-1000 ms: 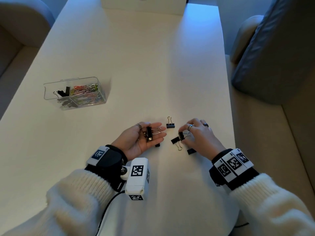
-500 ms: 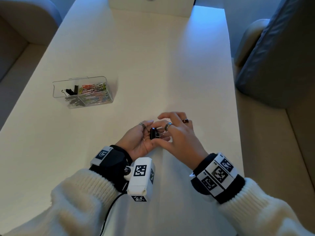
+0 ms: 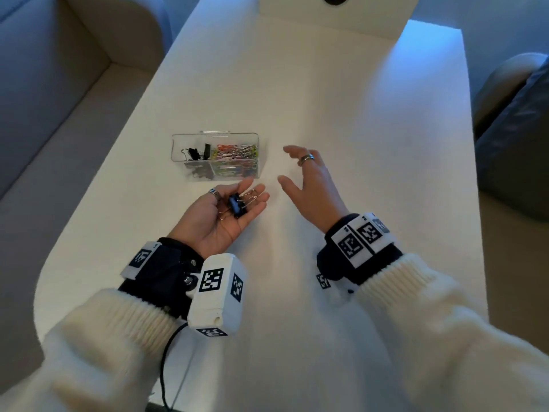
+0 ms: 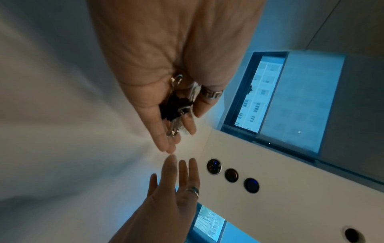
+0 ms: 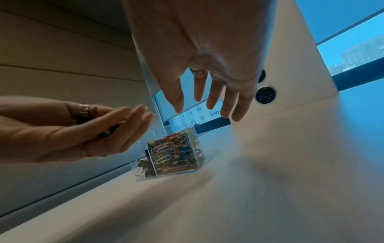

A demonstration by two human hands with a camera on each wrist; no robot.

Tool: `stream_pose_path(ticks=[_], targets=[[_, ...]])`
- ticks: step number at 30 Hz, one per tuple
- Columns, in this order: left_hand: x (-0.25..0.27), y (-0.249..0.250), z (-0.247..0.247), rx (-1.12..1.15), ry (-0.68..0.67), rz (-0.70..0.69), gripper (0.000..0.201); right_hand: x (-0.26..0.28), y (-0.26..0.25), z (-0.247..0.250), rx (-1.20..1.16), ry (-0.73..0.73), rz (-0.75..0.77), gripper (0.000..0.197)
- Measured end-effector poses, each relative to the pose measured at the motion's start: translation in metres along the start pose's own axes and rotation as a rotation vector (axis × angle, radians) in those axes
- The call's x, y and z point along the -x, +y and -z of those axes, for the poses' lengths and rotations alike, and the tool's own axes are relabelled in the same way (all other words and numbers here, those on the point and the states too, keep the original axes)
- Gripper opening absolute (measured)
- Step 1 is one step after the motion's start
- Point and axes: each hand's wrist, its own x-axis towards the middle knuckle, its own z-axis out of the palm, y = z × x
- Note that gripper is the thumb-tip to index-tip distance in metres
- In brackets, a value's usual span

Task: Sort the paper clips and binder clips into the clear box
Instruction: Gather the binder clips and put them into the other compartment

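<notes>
The clear box [image 3: 178, 150] stands on the white table [image 3: 341, 114], with black binder clips in its left compartment and coloured paper clips [image 3: 236, 151] in its right. My left hand [image 3: 252, 194] lies palm up just in front of the box, fingers nearly straight, carrying black binder clips [image 3: 237, 203] with silver handles, also seen in the left wrist view [image 4: 174, 106]. My right hand [image 3: 282, 164] hovers to the right of the box, fingers spread and empty. In the right wrist view the box [image 5: 176, 152] sits below the spread fingertips [image 5: 236, 115].
Cushioned seats flank the table on the left [image 3: 59, 84] and right [image 3: 514, 129]. A white raised panel [image 4: 280, 189] with round buttons closes the table's far end. A black cable [image 3: 166, 367] hangs from my left wrist near the front edge.
My right hand has let go of a binder clip in the left palm and drawn away, open. Both hands have moved to the box. The loose clips on the table are out of view.
</notes>
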Motion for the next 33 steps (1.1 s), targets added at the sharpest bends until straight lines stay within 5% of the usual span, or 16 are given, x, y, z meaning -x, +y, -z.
stream_pose_path(ticks=[6, 13, 21, 26, 29, 33], targets=[[-0.002, 0.059, 0.019, 0.077, 0.043, -0.115, 0.03, -0.056, -0.033, -0.037, 0.101, -0.195, -0.006, 0.073], [-0.01, 0.105, 0.019, 0.155, 0.1, -0.126, 0.019, -0.072, -0.039, -0.054, 0.271, -0.178, 0.026, 0.055], [-0.011, 0.121, 0.018, 0.09, 0.112, -0.074, 0.048, -0.078, -0.036, -0.051, 0.379, -0.18, 0.046, 0.055], [-0.003, 0.12, 0.011, -0.076, 0.164, -0.175, 0.037, -0.078, -0.037, -0.051, 0.374, -0.18, 0.045, 0.057], [0.0, 0.115, 0.01, -0.24, 0.186, -0.277, 0.01, -0.077, -0.036, -0.046, 0.384, -0.209, 0.045, 0.063], [0.008, 0.099, -0.005, -0.566, 0.175, -0.439, 0.02, -0.07, -0.031, -0.013, 0.173, -0.113, -0.035, 0.066]])
